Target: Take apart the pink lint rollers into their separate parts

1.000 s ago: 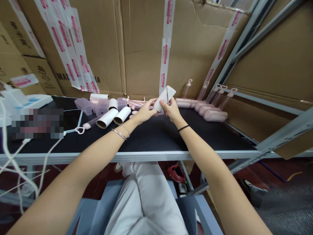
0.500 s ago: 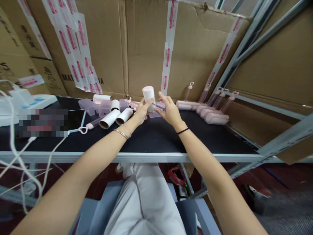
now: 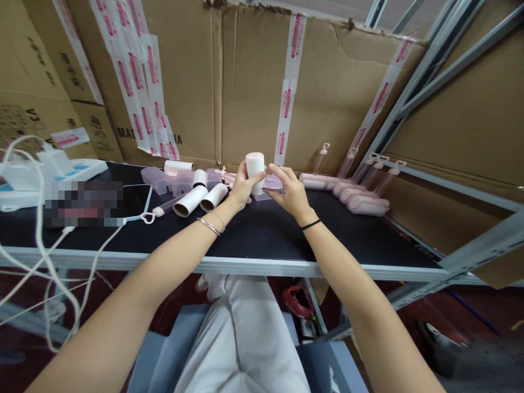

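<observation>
My left hand is closed around a white sticky roll with a pinkish top, held upright above the black tabletop. Close beside it on the right, my right hand pinches a thin, dark purplish stick-like piece that points at the roll's lower side. Whether its tip touches the roll I cannot tell. Behind the hands lies a translucent purple cover, partly hidden by the fingers. Left of my hand are cardboard-cored white rolls, more purple covers and a clear handle with a heart-shaped loop.
Several pink lint rollers with clear upright handles stand at the right. A phone, white cables and a power strip occupy the left. A tall cardboard wall closes the back; a metal shelf post rises at right.
The white roll stands more upright, its top turned less to the left. My right fingers have curled in around the thin piece. The whole view has shifted slightly.
</observation>
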Action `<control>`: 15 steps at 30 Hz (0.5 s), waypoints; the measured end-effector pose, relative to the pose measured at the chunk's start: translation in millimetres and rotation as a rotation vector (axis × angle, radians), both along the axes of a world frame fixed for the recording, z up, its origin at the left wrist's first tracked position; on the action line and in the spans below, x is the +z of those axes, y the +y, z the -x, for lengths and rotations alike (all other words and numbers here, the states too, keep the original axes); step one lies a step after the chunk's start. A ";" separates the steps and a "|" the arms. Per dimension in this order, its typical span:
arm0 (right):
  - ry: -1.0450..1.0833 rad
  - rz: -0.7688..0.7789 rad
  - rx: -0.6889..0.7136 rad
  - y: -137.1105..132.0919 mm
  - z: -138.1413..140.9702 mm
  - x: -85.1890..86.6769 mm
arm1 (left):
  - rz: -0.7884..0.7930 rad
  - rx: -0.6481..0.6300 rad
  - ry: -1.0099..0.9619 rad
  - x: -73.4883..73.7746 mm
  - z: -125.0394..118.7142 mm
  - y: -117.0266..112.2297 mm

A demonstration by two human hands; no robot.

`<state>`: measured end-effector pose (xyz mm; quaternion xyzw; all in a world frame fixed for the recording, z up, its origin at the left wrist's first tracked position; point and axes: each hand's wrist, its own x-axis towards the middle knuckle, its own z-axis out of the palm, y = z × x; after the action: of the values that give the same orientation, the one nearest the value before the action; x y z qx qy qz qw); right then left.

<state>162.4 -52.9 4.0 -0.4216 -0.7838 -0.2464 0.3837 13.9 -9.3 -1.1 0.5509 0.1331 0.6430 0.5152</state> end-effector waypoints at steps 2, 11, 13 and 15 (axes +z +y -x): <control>0.010 0.036 0.033 1.4 0.9 -0.2 | 0.014 -0.102 -0.037 -0.7 -2.8 -1.2; 0.165 0.203 0.074 17.9 -5.8 -4.3 | 0.060 -0.100 0.113 -7.8 -3.8 5.5; 0.185 0.199 0.097 19.5 -10.1 -3.6 | -0.010 0.016 0.167 -8.1 0.0 11.3; 0.201 0.200 0.097 18.5 -13.9 -1.4 | -0.087 0.146 0.223 -8.1 3.6 17.0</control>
<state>176.3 -34.4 2.5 -0.4419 -0.7815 -0.1047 0.4278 10.3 7.7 -9.2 0.6295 0.2012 0.6188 0.4246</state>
